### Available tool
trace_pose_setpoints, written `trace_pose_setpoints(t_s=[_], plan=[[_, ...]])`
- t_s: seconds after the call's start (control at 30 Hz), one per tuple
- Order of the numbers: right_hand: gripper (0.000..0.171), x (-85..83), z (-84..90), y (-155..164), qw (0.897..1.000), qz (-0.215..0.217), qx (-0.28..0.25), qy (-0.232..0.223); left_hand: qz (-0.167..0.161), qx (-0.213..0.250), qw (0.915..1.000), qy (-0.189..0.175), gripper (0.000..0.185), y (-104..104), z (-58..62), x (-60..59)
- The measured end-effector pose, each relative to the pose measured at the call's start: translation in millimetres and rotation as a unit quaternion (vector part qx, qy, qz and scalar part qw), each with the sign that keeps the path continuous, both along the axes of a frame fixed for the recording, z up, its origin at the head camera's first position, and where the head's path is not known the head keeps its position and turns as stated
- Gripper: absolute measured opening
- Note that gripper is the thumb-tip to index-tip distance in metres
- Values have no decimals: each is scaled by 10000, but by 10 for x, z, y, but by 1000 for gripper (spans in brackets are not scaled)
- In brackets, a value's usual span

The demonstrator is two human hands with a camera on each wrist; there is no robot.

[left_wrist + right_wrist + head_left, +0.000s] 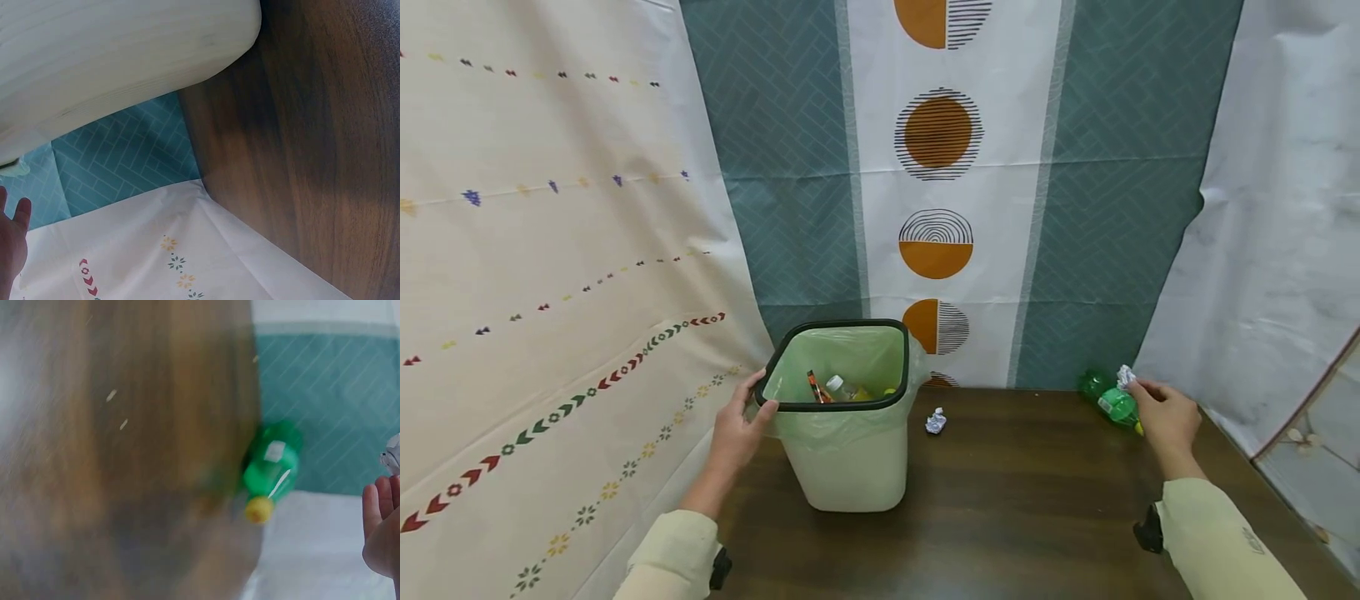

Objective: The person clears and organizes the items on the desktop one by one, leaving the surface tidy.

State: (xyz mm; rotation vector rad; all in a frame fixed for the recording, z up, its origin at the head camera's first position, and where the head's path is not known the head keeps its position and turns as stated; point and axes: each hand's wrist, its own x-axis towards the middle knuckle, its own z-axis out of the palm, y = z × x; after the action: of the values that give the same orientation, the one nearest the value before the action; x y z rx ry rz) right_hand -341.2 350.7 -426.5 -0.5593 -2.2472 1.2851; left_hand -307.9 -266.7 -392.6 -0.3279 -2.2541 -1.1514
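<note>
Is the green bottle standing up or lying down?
Lying down: the green bottle rests on its side on the table, by the right hand.

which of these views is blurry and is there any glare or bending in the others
Right wrist view: motion-smeared, the green bottle and the table both soft. Head view: sharp, though the wide lens bows the backdrop edges, with a mild sheen on the tabletop beside the bin. Left wrist view: in focus, a dark shadow under the bin's base.

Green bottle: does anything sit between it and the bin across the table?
Nearly nothing: a small crumpled wrapper lies on the table between the green bottle by the right hand and the bin that the left hand grips.
</note>
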Motion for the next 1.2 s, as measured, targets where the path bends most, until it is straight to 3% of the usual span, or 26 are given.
trace_pose_setpoints(t_s=[0.4,0.63,1.2], plan=[[46,-133,505,-653,9956,322,-275,839,-5,48,9999,-114,55,-2,7,-7],[42,-170,628,-971,9909,443,-336,1223,32,39,10000,-57,55,-15,-15,-24],[35,-163,900,-1718,9772,1028,-780,1685,-18,22,9998,-200,55,-16,10,-11]])
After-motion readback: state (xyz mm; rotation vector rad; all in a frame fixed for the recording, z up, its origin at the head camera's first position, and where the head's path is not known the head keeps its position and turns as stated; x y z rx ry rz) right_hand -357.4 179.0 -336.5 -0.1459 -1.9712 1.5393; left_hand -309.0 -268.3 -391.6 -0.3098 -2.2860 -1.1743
